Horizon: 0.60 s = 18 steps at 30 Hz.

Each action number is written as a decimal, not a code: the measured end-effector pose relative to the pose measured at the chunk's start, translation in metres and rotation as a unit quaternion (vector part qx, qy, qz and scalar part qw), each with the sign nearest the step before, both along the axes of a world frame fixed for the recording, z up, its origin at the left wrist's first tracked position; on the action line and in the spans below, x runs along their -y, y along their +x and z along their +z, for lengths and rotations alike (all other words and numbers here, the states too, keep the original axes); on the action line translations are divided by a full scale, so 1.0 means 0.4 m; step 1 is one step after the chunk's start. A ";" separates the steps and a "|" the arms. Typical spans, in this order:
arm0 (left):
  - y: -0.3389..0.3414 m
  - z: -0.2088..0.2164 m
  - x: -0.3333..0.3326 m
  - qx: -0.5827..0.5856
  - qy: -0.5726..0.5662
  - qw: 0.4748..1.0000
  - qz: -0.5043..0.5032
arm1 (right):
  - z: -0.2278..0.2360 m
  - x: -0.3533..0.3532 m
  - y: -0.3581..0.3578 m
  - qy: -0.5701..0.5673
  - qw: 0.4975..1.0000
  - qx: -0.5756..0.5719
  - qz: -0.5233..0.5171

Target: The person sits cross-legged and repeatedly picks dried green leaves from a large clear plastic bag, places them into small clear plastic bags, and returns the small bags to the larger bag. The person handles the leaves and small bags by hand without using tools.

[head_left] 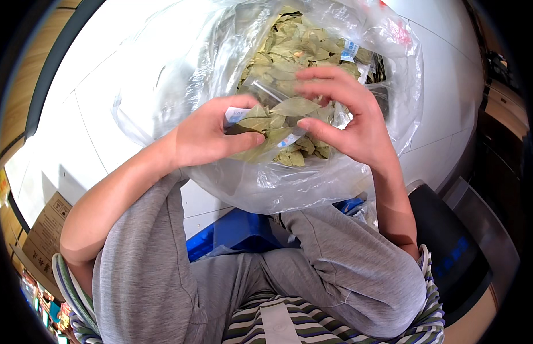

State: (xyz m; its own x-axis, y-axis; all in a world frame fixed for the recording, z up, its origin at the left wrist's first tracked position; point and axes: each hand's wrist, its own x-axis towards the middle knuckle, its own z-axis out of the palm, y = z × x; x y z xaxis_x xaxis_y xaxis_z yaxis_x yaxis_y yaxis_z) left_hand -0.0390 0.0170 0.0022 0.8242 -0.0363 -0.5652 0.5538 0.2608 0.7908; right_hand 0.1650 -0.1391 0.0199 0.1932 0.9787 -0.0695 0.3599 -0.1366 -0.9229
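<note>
A large clear plastic bag (260, 186) stands open in front of me, heaped with dry green bay leaves (298, 43). Over its near part, my left hand (206, 132) grips a small clear packet of bay leaves (254, 123) between thumb and fingers; its fingertips are partly hidden behind the packet. My right hand (349, 112) is curved with thumb and fingers apart, the fingers slightly blurred. Its thumb tip is close to a single bay leaf (295, 106) at the packet's right end; whether they touch I cannot tell. A blue-and-white label (349, 50) lies among the leaves at the back.
White floor tiles (444, 109) surround the bag. A blue plastic container (238, 232) sits between my legs and the bag. At lower right is a black padded seat (449, 252); a cardboard box (46, 241) stands at lower left.
</note>
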 end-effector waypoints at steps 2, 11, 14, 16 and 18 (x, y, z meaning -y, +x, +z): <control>-0.006 -0.006 0.003 0.017 0.010 1.000 -0.002 | -0.004 0.002 0.003 -0.020 0.999 0.003 0.034; 0.000 0.006 0.001 0.002 0.008 1.000 0.009 | 0.011 -0.003 0.009 -0.055 0.998 -0.014 0.012; 0.000 0.007 0.002 0.010 0.032 0.999 0.000 | -0.012 0.006 0.007 -0.057 0.995 0.005 0.078; -0.002 0.004 0.005 0.026 0.031 0.999 0.021 | -0.013 0.008 -0.001 -0.032 0.996 -0.053 0.069; 0.000 0.000 0.007 0.043 0.035 0.998 0.025 | -0.005 0.010 -0.017 -0.017 0.993 -0.114 0.001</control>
State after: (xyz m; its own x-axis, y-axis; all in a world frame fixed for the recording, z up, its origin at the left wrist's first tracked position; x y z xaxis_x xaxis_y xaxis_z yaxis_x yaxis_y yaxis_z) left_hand -0.0390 0.0142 0.0023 0.8697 0.0428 -0.4917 0.4707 0.2279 0.8524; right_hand 0.1581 -0.1429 0.0178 0.1666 0.9754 -0.1444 0.1414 -0.1685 -0.9755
